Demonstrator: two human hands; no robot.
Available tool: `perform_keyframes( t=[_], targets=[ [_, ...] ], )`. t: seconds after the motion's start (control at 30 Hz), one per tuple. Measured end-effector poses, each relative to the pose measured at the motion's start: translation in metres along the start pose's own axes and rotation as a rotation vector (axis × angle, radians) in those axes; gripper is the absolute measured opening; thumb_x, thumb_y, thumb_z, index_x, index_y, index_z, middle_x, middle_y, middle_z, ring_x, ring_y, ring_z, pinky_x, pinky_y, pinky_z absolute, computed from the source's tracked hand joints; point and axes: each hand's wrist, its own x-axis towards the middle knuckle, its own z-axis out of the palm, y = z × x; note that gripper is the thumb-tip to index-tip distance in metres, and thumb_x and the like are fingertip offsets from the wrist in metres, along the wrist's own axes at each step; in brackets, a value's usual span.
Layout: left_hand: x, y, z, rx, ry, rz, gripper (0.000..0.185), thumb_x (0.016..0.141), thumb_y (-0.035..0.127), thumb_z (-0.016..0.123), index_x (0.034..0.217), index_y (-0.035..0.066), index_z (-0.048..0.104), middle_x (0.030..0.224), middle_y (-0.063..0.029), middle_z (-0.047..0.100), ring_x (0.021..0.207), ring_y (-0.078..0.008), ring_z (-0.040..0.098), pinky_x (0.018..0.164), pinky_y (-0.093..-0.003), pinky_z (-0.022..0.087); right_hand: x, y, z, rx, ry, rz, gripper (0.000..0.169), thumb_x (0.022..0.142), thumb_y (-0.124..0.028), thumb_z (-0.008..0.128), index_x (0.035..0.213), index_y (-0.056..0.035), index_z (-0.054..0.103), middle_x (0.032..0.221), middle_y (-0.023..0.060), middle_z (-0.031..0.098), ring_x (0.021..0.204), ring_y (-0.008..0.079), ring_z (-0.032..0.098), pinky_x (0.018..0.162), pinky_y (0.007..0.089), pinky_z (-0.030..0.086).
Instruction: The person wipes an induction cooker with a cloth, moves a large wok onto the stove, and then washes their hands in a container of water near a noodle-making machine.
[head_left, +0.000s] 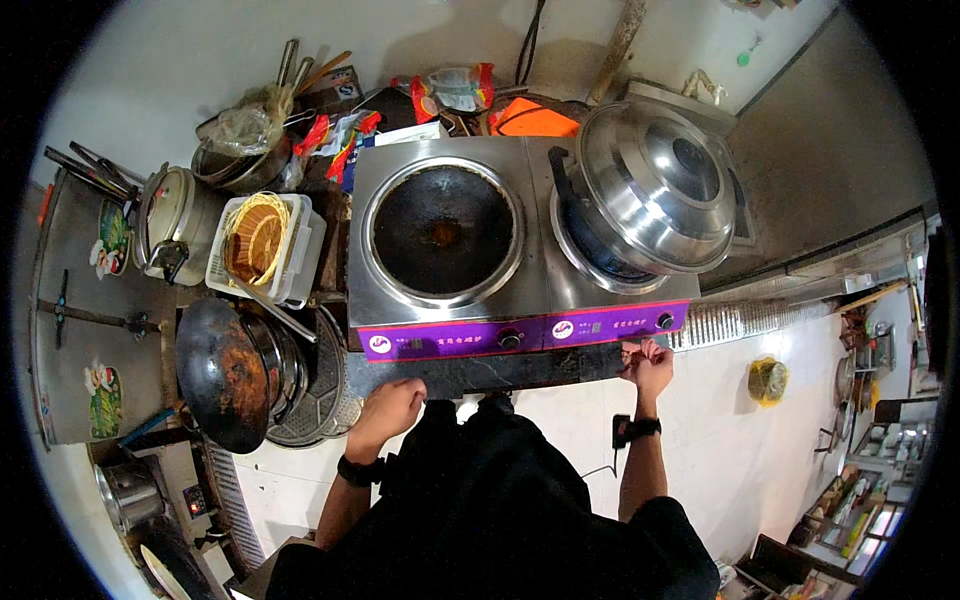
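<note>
Before me stands a two-burner steel induction cooker (536, 300) with a purple front panel. My right hand (649, 366) is at the front edge below the right knob (664, 321), fingers curled round a reddish-brown cloth or similar piece (631, 354). My left hand (395, 401), its fingers curled, rests near the dark counter edge (480, 373); whether it holds anything is hidden. The left burner's round black well (444, 229) holds no pan. A lidded steel pot (652, 187) with a black handle sits over the right burner.
Left of the cooker are a white plastic basket (304, 255) with a wicker basket (257, 240) inside, a pressure cooker (184, 217) and a blackened wok (221, 375). Food packets (454, 88) and an orange sheet (536, 118) lie behind. A faucet (703, 84) is at the back right.
</note>
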Motion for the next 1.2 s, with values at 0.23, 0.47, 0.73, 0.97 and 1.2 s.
perform_keyframes(
  t=[0.23,0.47,0.73,0.97,1.2],
  targets=[
    [0.018,-0.001,0.001,-0.05,-0.021,0.098,0.012,0.089,0.015,0.055,0.09,0.004,0.061,0.088,-0.0177,0.064,0.085,-0.0394,0.062,0.073,-0.0475,0.049,-0.053,-0.135,0.019,0.008,-0.274,-0.517,0.039,0.068,0.004,0.067,0.106,-0.0028,0.058,0.104,0.0159,0.066,0.097,0.0298,0.064,0.087,0.0377,0.05],
    [0.011,-0.007,-0.002,-0.077,0.043,0.076,0.011,0.089,0.015,0.055,0.09,0.006,0.061,0.086,-0.0177,0.065,0.081,-0.0403,0.062,0.07,-0.0489,0.049,-0.083,-0.181,0.142,-0.279,-0.31,-0.925,0.044,0.074,-0.006,0.063,0.117,-0.0022,0.056,0.112,0.0172,0.058,0.101,0.0373,0.056,0.083,0.0425,0.049],
    [-0.029,-0.044,0.013,-0.104,0.104,-0.137,0.012,0.088,0.014,0.053,0.087,0.005,0.061,0.082,-0.0175,0.065,0.078,-0.0391,0.064,0.068,-0.0497,0.05,-0.083,-0.169,0.164,-0.55,-0.315,-0.894,0.056,0.075,-0.009,0.059,0.131,-0.0044,0.055,0.136,0.0204,0.05,0.12,0.0403,0.05,0.091,0.0475,0.047],
    [-0.029,-0.035,0.0,-0.2,0.103,-0.205,0.01,0.087,0.011,0.053,0.087,0.005,0.061,0.082,-0.0178,0.066,0.082,-0.0376,0.064,0.07,-0.0471,0.05,-0.041,-0.211,0.208,-0.454,-0.209,-0.847,0.039,0.09,-0.019,0.055,0.129,-0.0112,0.057,0.131,0.0083,0.054,0.106,0.0302,0.06,0.088,0.0382,0.05],
    [-0.025,-0.042,0.007,-0.167,0.094,-0.144,0.011,0.09,0.011,0.052,0.089,0.004,0.061,0.085,-0.0166,0.066,0.082,-0.0364,0.064,0.072,-0.0456,0.05,0.018,-0.225,0.266,-0.51,-0.15,-0.96,0.033,0.092,-0.019,0.052,0.123,-0.0083,0.057,0.127,0.0123,0.055,0.116,0.0309,0.052,0.091,0.0385,0.048]
  ],
)
